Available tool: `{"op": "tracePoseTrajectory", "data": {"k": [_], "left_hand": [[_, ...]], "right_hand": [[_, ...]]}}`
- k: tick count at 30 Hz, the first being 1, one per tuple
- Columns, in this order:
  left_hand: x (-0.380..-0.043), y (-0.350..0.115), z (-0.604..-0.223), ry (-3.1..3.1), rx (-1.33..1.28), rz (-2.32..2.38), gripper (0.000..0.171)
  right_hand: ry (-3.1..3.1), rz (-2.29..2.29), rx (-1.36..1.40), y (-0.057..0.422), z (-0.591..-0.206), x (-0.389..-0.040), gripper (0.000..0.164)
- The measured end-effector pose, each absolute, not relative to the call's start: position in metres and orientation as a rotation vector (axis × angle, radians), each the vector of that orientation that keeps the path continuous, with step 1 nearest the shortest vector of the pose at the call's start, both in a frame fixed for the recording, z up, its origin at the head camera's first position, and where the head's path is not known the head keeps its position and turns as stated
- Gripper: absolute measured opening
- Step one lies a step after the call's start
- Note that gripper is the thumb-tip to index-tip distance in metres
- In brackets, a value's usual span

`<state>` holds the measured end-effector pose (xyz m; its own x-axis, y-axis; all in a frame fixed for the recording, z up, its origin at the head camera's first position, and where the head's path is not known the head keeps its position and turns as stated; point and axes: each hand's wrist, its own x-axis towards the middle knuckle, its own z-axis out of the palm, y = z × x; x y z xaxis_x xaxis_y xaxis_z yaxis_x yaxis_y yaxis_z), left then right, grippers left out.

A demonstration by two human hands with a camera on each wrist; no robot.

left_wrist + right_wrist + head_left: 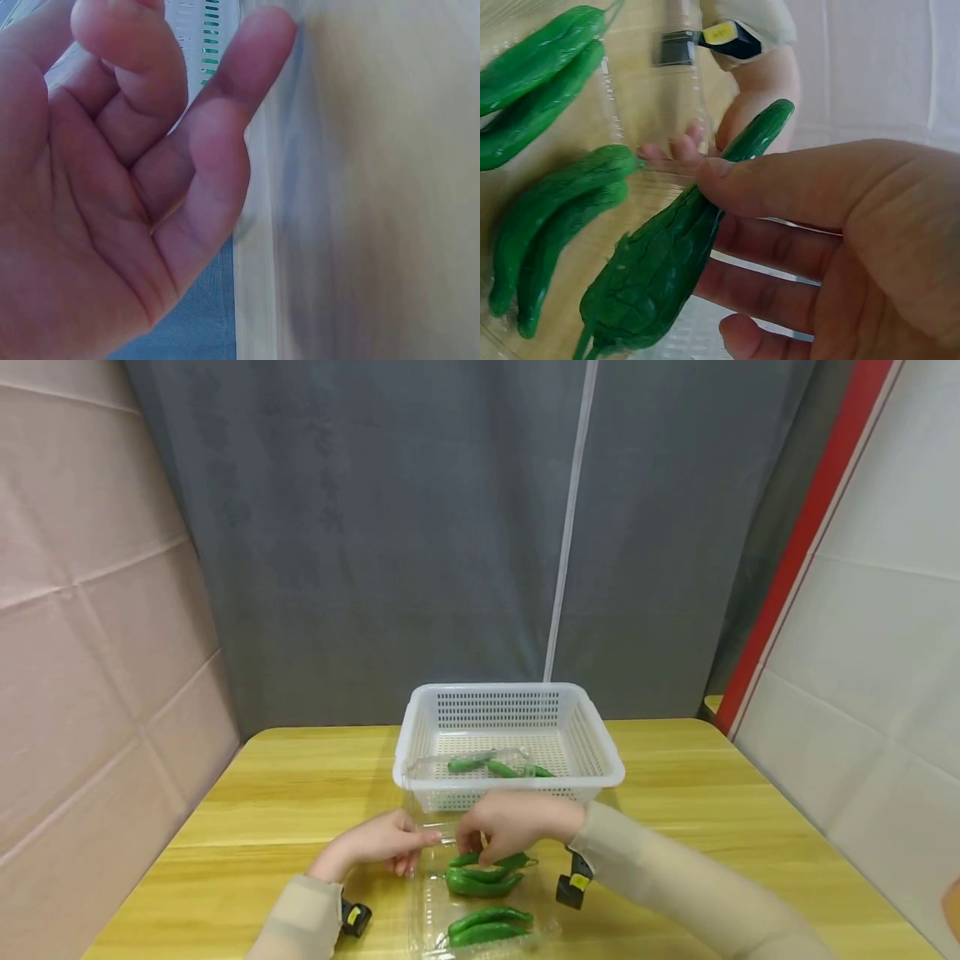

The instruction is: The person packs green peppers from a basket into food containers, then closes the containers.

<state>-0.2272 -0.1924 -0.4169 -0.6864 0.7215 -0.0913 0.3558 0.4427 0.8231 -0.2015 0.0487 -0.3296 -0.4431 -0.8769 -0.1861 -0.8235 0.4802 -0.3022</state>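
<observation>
My right hand [510, 822] pinches green peppers [656, 277] between thumb and fingers, low over a clear plastic box [431, 906]. Two stems show at their lower end in the right wrist view, so they look like a pair. Inside the box lie another pair of green peppers [559, 221] close to the hand and a further pair [489, 927] nearer the front. My left hand [378, 843] grips the box's left edge, thumb over the rim and other fingers curled outside. Its fingertips on the edge are out of the left wrist view [142, 172].
Behind the box stands a white perforated basket [506, 689] with several green peppers [471, 762] in it. The box's raised clear lid [442, 768] leans against the basket's front rim. All stand on a wooden table [300, 793], with a grey curtain [375, 543] behind.
</observation>
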Motion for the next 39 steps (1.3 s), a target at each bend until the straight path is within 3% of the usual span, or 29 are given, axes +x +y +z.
{"op": "tracePoseTrajectory", "data": {"k": [39], "left_hand": [[-0.227, -0.192, -0.415, 2.278, 0.897, 1.137, 0.054]], "right_hand": [[2.477, 0.166, -1.409, 0.02, -0.361, -0.179, 0.018]]}}
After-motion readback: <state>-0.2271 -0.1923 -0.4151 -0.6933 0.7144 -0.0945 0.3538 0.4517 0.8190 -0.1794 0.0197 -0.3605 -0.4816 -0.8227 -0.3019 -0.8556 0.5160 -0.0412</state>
